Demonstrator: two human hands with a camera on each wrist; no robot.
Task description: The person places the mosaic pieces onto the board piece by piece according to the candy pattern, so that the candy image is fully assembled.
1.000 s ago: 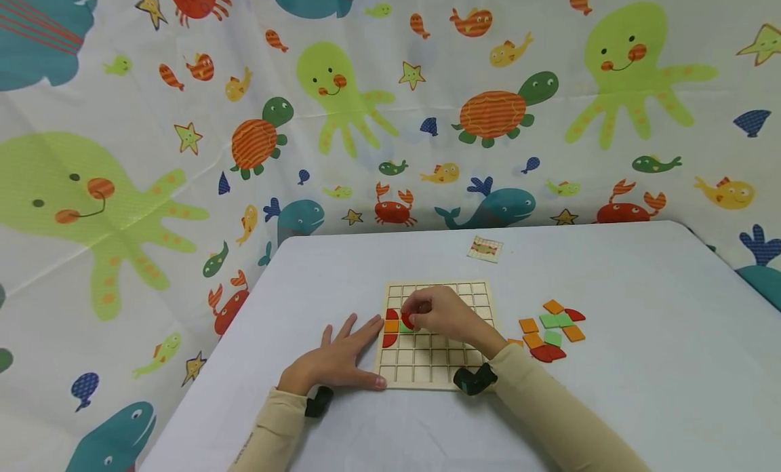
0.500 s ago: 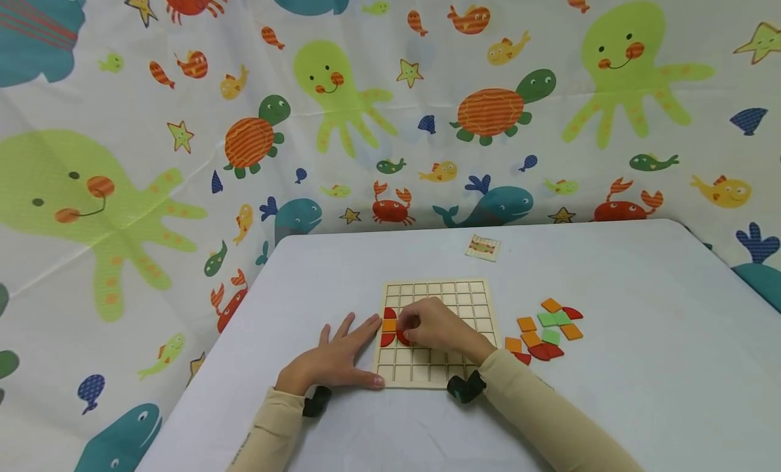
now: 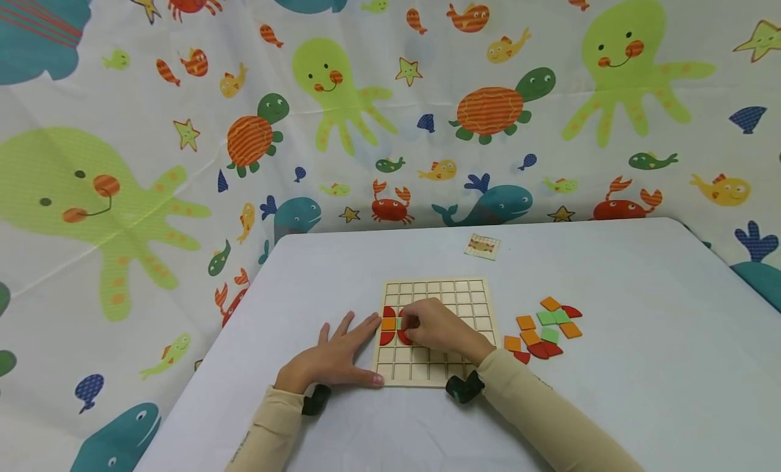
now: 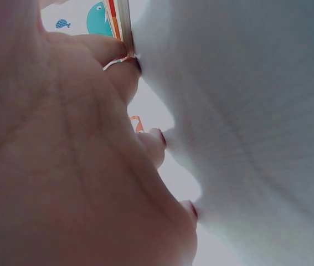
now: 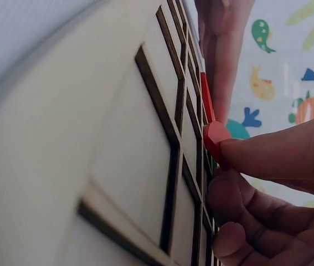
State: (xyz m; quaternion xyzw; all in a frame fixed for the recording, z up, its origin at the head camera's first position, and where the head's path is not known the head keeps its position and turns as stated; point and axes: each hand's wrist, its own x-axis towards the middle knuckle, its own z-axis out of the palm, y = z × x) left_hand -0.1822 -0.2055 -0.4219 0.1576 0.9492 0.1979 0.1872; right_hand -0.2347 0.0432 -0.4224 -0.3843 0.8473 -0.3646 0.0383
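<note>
A wooden grid board (image 3: 427,374) lies on the white table. Near its left edge sit an orange square tile (image 3: 388,324), a red quarter-round tile (image 3: 388,312) behind it and another red tile (image 3: 386,338) in front. Beside the orange one, a green tile (image 3: 399,323) is partly hidden by my right hand (image 3: 441,328). That hand pinches a red quarter-round tile (image 5: 216,136) between thumb and fingers, low over the grid in the right wrist view. My left hand (image 3: 332,359) has its fingers spread, thumb and index fingertips touching the board's left side.
Loose orange tiles (image 3: 525,323), green tiles (image 3: 546,318) and red tiles (image 3: 551,348) lie right of the board. Behind it is a small card (image 3: 482,247) printed with a grid pattern. A sea-animal curtain (image 3: 415,119) hangs past the table's far edge.
My right hand has moved slightly toward the near side, bringing the red tile down in front of the green one. My left hand stays at the board's edge.
</note>
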